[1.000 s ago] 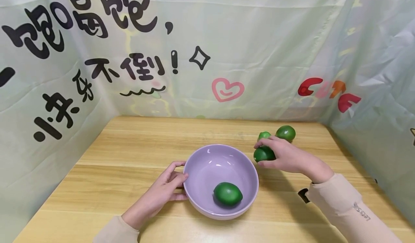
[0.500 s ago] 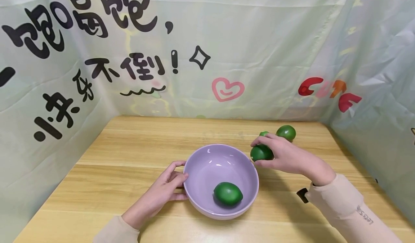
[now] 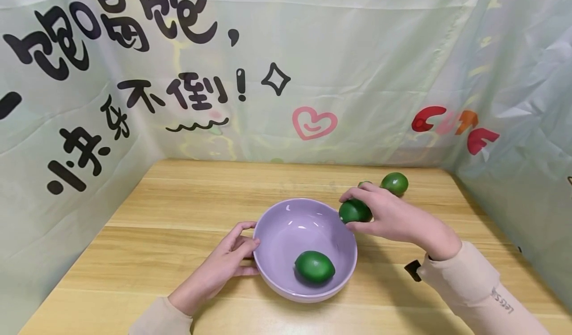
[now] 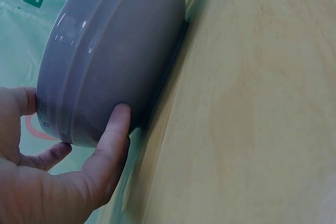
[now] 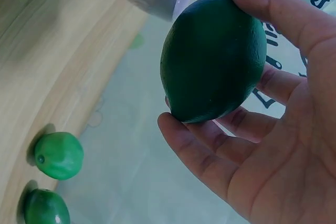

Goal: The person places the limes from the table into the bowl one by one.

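Note:
A glossy purple bowl (image 3: pixel 286 226) stands on the wooden table with one dark green lime (image 3: pixel 315 267) inside. My left hand (image 3: pixel 223 260) touches the bowl's left side with spread fingers. In the left wrist view one fingertip (image 4: pixel 121 116) lies against the bowl's outer wall (image 4: pixel 121 45) and others meet its rim. At the bowl's upper right rim, my right hand (image 3: pixel 389 213) holds a second dark green lime (image 3: pixel 354 211) between thumb and fingers. The right wrist view shows this lime (image 5: pixel 212 59) held away from the palm.
Behind the right hand lie a green lime (image 3: pixel 395 183) and a brighter green, rounder fruit (image 5: pixel 59 155), mostly hidden in the head view. Printed cloth (image 3: pixel 366 52) walls the table's back and sides. The table (image 3: pixel 187 191) extends left of the bowl.
My right hand has moved left with the lime, from beside the bowl to its upper right rim. It now covers more of the bright green fruit. The left hand and bowl have stayed put.

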A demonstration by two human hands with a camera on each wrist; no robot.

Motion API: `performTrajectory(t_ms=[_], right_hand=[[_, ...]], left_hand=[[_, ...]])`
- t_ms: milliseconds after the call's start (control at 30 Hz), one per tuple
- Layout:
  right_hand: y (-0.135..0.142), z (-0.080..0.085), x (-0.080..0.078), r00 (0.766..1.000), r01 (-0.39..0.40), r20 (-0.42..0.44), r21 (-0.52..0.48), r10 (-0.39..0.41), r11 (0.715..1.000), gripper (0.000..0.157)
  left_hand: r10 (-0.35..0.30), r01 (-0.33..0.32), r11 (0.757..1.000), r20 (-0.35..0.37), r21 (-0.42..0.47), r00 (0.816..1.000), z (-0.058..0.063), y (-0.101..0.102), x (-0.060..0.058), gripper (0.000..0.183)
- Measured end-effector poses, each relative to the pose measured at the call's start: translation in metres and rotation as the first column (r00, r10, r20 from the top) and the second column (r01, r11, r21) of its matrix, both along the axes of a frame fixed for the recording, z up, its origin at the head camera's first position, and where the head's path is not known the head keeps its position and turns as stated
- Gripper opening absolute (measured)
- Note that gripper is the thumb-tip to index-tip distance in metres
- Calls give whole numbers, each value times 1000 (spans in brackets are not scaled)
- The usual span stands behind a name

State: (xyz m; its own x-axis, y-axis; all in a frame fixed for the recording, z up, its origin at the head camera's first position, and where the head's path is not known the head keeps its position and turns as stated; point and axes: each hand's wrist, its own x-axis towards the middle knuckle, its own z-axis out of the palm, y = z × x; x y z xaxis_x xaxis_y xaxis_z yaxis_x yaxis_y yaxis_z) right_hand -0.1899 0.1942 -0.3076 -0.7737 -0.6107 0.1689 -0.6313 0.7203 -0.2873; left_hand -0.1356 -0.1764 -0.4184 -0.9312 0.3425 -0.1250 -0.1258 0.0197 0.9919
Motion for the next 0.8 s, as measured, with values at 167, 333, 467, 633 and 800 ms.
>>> performTrajectory(t_ms=[167,333,467,633,800], right_hand=[[-5,2,4,1000,-10,-5,1,10,1000,41],[-10,3,6,1000,-3,1,5,3,1000,40],[-13,4,6,1000,3,12,8,-3,1000,40],[-18,4,6,1000,-11,28,8,11,1000,41],[-23,4,5,999,-21,41,12,21,1000,41]], left_hand=[[1,-1,1000,0,-4,1000,0,0,0,57],[2,-2,1000,-2,-10,1000,0,0,0,57],[8,-8,1000,-4,-14,1000,0,0,0,57],[5,-5,1000,-6,0,1000,-1,1,0,58],[3,-3,1000,-7,9,1000,-1,1,0,58]])
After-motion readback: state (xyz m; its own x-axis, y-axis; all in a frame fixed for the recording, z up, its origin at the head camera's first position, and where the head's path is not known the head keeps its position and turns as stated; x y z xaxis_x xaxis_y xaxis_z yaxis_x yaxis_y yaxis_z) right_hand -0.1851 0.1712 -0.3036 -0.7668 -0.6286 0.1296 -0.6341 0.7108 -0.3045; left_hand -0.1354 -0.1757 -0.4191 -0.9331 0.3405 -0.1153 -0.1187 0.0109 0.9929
